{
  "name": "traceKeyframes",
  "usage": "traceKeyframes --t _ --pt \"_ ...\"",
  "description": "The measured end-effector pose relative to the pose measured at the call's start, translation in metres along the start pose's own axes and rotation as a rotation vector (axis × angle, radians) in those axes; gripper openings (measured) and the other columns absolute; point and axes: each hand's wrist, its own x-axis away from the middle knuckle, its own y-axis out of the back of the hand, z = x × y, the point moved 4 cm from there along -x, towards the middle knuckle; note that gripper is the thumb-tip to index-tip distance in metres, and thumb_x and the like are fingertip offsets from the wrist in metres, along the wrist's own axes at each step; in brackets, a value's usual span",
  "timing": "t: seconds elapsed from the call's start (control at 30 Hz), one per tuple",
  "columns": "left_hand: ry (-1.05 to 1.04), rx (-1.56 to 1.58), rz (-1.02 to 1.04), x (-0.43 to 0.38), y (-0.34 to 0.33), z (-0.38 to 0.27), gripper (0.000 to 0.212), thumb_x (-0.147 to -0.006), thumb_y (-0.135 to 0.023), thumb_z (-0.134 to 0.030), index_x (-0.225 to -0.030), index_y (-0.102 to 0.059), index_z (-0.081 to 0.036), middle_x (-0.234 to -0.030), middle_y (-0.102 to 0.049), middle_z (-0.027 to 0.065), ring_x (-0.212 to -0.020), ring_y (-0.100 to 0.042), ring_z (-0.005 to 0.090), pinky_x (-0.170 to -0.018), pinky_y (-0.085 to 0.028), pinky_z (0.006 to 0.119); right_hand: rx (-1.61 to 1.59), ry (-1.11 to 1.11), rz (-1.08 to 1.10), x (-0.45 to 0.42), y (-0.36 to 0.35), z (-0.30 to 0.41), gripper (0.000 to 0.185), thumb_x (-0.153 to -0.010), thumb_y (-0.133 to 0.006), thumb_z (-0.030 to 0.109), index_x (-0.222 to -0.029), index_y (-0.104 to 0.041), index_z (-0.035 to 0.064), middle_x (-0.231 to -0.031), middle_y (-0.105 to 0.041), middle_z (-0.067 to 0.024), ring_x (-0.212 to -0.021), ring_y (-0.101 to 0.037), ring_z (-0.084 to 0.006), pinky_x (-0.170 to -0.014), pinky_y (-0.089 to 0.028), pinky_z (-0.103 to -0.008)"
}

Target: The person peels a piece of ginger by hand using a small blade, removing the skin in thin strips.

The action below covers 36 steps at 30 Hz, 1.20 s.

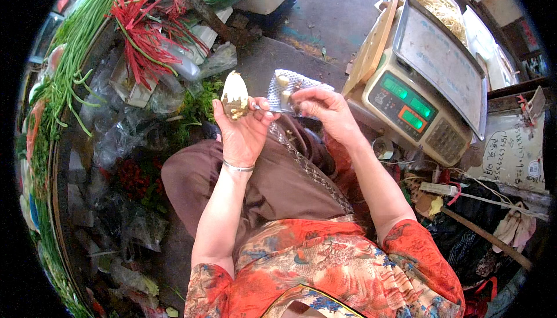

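In my left hand point(244, 133) is a partly peeled, tapering vegetable point(235, 94), perhaps a bamboo shoot. Its upper part is creamy white, and its lower part is brown and rough. A narrow greyish strip point(262, 108) shows at the fingertips of that hand; whether it is a blade is unclear. My right hand point(324, 111) hovers at a white dotted sheet or bag point(278, 89) above my lap, its fingers curled. Pale pieces point(283, 81) lie at the sheet. What sits between the right fingertips is hidden or too blurred to make out.
A digital scale point(402, 104) with a metal pan point(444, 61) stands close by my right arm. Long green beans point(82, 48) and red ties point(141, 46) hang at the left. Plastic bags point(117, 135) and greens point(196, 104) lie below. A wooden handle point(487, 237) slants at the right.
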Motion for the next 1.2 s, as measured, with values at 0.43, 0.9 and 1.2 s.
traceKeyframes --t 0.43,0.9,1.2 --pt "0.031 0.019 0.052 0.001 -0.003 0.000 0.067 -0.096 -0.038 -0.069 -0.089 -0.055 -0.004 -0.089 -0.057 0.0103 -0.073 -0.052 0.0200 -0.078 -0.048 0.035 -0.176 -0.014 -0.080 -0.007 0.000 -0.012 0.010 -0.096 -0.063 0.010 -0.101 -0.062 0.0005 -0.085 -0.061 0.0003 -0.077 -0.056 -0.0077 -0.070 -0.048 -0.0239" --pt "0.042 -0.078 0.050 0.000 0.003 0.002 0.070 -0.095 -0.032 -0.072 -0.087 -0.054 -0.006 -0.089 -0.059 0.0117 -0.073 -0.059 0.0213 -0.084 -0.053 0.041 0.901 0.193 -0.247 0.008 0.002 0.028 0.042 -0.088 -0.069 0.019 -0.129 -0.063 0.0115 -0.121 -0.063 -0.0119 -0.121 -0.053 -0.0196 -0.106 -0.038 -0.0351" --pt "0.079 -0.232 0.112 0.003 0.001 0.005 0.069 -0.097 -0.031 -0.069 -0.090 -0.055 -0.005 -0.097 -0.062 0.0125 -0.084 -0.060 0.0222 -0.082 -0.050 0.035 0.811 0.352 0.138 0.017 -0.038 0.041 0.033 -0.083 -0.073 0.018 -0.110 -0.065 0.0038 -0.099 -0.063 -0.0149 -0.095 -0.058 -0.0337 -0.084 -0.047 -0.0419"
